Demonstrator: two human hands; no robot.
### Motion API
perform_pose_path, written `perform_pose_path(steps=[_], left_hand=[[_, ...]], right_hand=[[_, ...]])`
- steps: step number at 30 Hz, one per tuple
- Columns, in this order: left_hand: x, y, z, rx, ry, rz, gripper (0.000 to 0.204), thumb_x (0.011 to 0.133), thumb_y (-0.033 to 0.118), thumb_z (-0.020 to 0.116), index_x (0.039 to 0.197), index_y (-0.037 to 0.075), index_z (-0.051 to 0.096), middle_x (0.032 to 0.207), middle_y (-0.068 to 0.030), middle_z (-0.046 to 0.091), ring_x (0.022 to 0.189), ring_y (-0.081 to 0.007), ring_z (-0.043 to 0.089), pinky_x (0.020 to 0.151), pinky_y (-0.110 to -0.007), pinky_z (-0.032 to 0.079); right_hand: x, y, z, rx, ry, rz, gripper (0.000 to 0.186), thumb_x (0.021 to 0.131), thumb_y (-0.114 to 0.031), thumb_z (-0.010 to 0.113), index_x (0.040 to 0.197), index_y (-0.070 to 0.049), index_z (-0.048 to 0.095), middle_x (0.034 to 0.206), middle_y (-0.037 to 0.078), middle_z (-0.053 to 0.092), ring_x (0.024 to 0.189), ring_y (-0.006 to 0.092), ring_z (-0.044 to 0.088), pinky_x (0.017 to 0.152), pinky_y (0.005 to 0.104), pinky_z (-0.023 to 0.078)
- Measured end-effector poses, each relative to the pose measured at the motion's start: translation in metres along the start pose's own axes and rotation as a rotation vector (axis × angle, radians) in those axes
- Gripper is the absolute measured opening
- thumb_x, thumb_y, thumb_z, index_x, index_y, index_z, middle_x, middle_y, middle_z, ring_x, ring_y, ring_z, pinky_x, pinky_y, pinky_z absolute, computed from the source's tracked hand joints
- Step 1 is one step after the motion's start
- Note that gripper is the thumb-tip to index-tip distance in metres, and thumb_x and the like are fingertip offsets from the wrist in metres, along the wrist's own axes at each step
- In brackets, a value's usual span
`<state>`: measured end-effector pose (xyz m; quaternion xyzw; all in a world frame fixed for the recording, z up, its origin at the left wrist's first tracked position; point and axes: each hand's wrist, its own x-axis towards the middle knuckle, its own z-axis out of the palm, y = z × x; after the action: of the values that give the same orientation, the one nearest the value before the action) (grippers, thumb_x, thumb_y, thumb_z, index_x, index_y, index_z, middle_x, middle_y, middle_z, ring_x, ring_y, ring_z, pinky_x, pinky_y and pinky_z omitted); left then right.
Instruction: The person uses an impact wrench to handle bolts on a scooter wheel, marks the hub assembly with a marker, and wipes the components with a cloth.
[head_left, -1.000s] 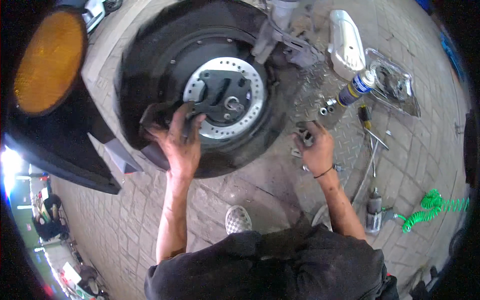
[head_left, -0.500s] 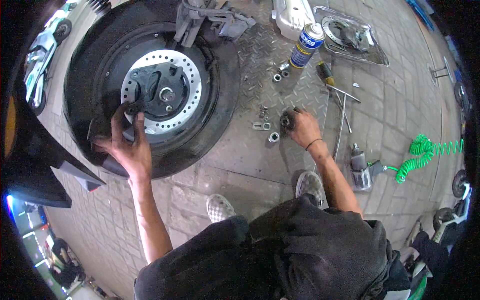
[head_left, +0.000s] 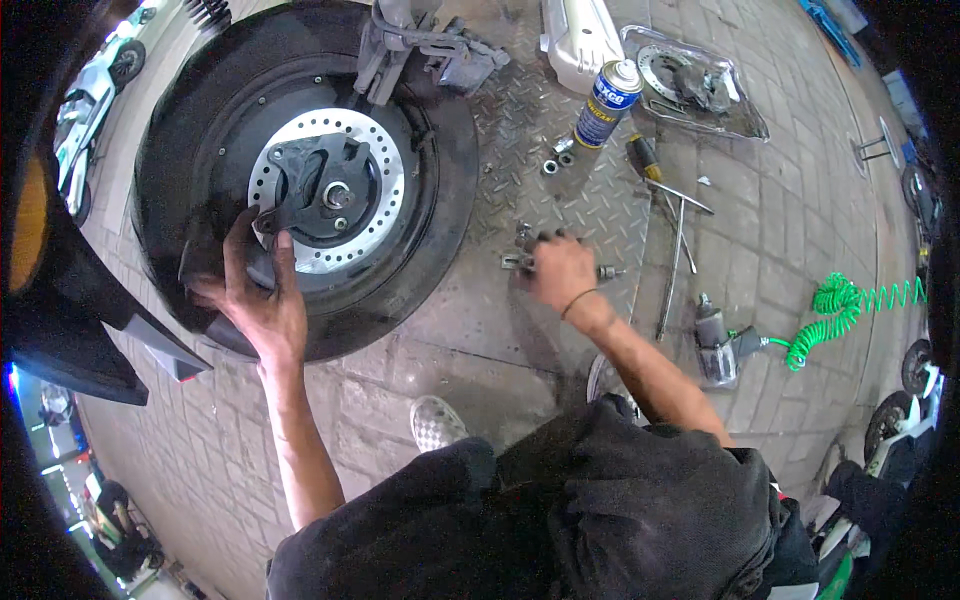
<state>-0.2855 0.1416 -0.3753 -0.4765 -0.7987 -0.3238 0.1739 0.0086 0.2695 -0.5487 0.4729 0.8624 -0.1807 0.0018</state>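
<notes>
My left hand (head_left: 262,300) pinches the lower end of a dark metal bracket (head_left: 312,180), thumb on one side and fingers on the other. This bracket sits over the silver drilled brake disc (head_left: 378,215) at the hub of a black-tyred wheel (head_left: 425,270). My right hand (head_left: 565,275), curled and blurred, is low over the tread-plate. Its fingertips hide part of a few small metal pieces (head_left: 518,262). Just right of the hand lies a dark bolt-like piece (head_left: 608,272). What the right fingers hold, if anything, is hidden.
Beyond my right hand stand a blue spray can (head_left: 607,105) and several nuts (head_left: 551,167). A yellow-and-black handle (head_left: 643,157), a T-handle wrench (head_left: 676,255) and an air tool (head_left: 714,340) on a green coiled hose (head_left: 815,325) lie to the right. A clear tray (head_left: 745,125) holds another disc.
My right hand has moved left, onto the small metal pieces. The round black part it held no longer shows, and a bolt-like piece is now visible beside it. My left hand keeps its grip.
</notes>
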Motion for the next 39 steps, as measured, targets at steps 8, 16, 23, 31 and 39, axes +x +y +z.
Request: perform_pose_path(steps=[8, 16, 23, 31, 39], left_hand=[[-0.011, -0.021, -0.010, 0.004, 0.090, 0.005, 0.043, 0.089, 0.023, 0.077, 0.129, 0.010, 0.065, 0.128, -0.0249, 0.054, 0.124, -0.0381, 0.048, 0.109, -0.053, 0.032], [-0.013, -0.012, -0.022, 0.037, -0.007, -0.111, 0.047, 0.089, 0.029, 0.077, 0.129, 0.009, 0.064, 0.132, -0.0274, 0.050, 0.128, -0.0432, 0.042, 0.112, -0.053, 0.028], [-0.014, -0.018, -0.020, 0.020, 0.033, -0.041, 0.043, 0.088, 0.024, 0.077, 0.126, 0.008, 0.065, 0.124, -0.0226, 0.058, 0.125, -0.0385, 0.045, 0.109, -0.049, 0.031], [-0.011, -0.017, -0.021, -0.054, 0.036, -0.029, 0.038, 0.087, 0.019, 0.076, 0.123, 0.009, 0.065, 0.118, -0.0188, 0.062, 0.118, -0.0374, 0.048, 0.107, -0.049, 0.032], [-0.017, -0.012, -0.011, 0.008, -0.002, -0.023, 0.041, 0.089, 0.024, 0.076, 0.125, 0.007, 0.065, 0.126, -0.0233, 0.055, 0.123, -0.0379, 0.047, 0.109, -0.049, 0.032]], right_hand=[[0.008, -0.030, -0.011, -0.062, -0.028, -0.088, 0.033, 0.075, -0.026, 0.079, 0.097, -0.003, 0.073, 0.095, 0.015, 0.072, 0.095, 0.0353, 0.069, 0.084, 0.0500, 0.053], [0.041, -0.137, -0.128, 0.666, 0.542, -0.508, 0.030, 0.070, -0.018, 0.084, 0.089, -0.002, 0.068, 0.082, 0.017, 0.068, 0.076, 0.0374, 0.068, 0.072, 0.0442, 0.055], [0.055, -0.161, -0.141, 0.510, 0.587, -0.651, 0.031, 0.072, -0.015, 0.081, 0.096, -0.003, 0.065, 0.087, 0.016, 0.064, 0.082, 0.0349, 0.066, 0.074, 0.0458, 0.055], [0.056, -0.166, -0.145, 0.457, 0.553, -0.694, 0.029, 0.076, -0.015, 0.078, 0.097, -0.002, 0.064, 0.090, 0.018, 0.063, 0.084, 0.0379, 0.066, 0.076, 0.0460, 0.055], [0.062, -0.157, -0.131, 0.454, 0.577, -0.710, 0.031, 0.076, -0.015, 0.076, 0.101, -0.002, 0.064, 0.096, 0.020, 0.064, 0.085, 0.0383, 0.066, 0.077, 0.0466, 0.055]])
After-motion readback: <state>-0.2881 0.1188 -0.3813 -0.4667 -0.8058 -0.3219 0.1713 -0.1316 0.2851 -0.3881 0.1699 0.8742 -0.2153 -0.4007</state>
